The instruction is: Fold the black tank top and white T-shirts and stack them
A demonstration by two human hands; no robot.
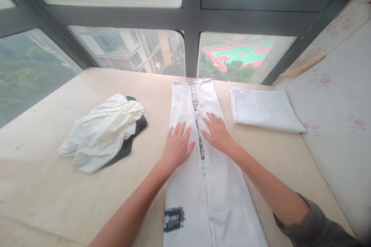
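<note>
A white T-shirt (185, 177) lies lengthwise before me, its two sides folded in so that they nearly meet along the middle. Between them a strip of dark and green print shows, and a black printed patch sits low on the left side. My left hand (179, 144) rests flat on the left fold, fingers stretched out. On the right fold lies my right hand (217, 132), palm down with its fingers spread. The collar end points toward the window. Neither hand grips the cloth.
A crumpled cream-white garment (101, 135) with a black cloth (127, 148) under it lies to the left. To the right is a neatly folded white cloth (261, 109). The pale wooden surface (52, 189) ends at grey window frames (191, 54) and a flowered wall (342, 123).
</note>
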